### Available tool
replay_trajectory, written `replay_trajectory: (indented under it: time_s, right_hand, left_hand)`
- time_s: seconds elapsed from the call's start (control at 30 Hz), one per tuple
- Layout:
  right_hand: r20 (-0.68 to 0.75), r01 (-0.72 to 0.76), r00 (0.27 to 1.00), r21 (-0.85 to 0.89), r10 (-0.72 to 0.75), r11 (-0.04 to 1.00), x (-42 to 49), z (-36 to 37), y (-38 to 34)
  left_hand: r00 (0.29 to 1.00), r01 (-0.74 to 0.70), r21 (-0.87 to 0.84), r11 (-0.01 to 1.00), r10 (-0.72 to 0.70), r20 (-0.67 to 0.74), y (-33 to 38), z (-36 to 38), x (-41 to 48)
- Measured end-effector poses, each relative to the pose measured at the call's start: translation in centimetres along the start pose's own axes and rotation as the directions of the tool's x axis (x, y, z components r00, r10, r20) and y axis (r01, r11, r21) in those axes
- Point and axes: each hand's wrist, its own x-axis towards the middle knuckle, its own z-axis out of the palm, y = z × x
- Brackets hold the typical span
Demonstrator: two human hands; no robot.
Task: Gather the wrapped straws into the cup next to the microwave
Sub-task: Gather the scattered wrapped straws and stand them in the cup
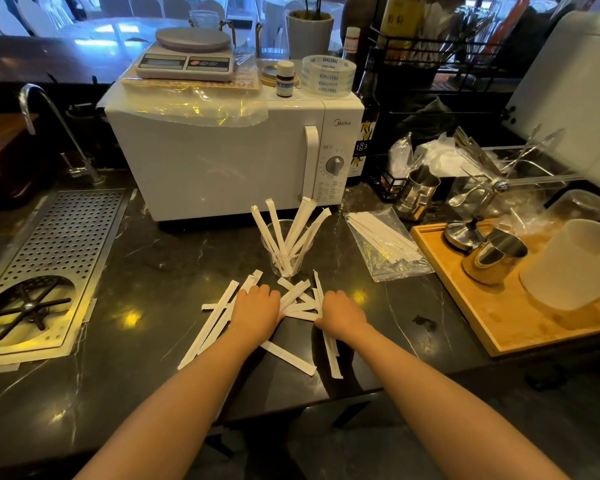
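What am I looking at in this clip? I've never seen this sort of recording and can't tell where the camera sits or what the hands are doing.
There is no machine. The one camera is worn on a person's head, looking down at their bare arms. The left hand and right hand press flat on loose wrapped straws scattered over a dark counter; whether either grips one is unclear. A clear cup already holding several straws stands in front of the white microwave. A bag of more straws lies to the right.
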Motion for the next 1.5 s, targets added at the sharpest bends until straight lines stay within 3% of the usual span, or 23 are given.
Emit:
replay_trajectory:
  time_s: [0.57,0.77,1.13,1.3,1.5]
  right_hand:
    - [0.081,0.164,0.985,-0.137,-0.154,0.977,0.0,-0.5,0.4]
    - [0.096,0.203,0.976,-0.084,-0.195,0.976,0.2,-1.0,1.1]
    - [0.086,0.119,0.989,0.046,-0.122,0.992,1.4,-2.1,2.3]
    - [-0.003,0.105,0.994,0.057,-0.105,0.993,1.8,-3.7,2.6]
    - [-0.059,0.196,0.980,0.126,-0.190,0.972,1.4,-4.0,0.6]
  left_hand:
    - [0.988,-0.153,-0.062,0.986,0.154,0.012,-0.6,-0.3,0.7]
    - [0.977,-0.211,-0.110,0.971,0.211,-0.007,-1.1,-0.4,0.7]
    - [0.975,-0.220,-0.092,0.971,0.216,-0.053,-1.2,-0.4,0.6]
    - [0.966,-0.257,-0.087,0.962,0.254,-0.041,-0.8,-0.7,0.9]
    - [0.930,-0.358,0.002,0.934,0.357,-0.085,0.7,-1.3,1.0]
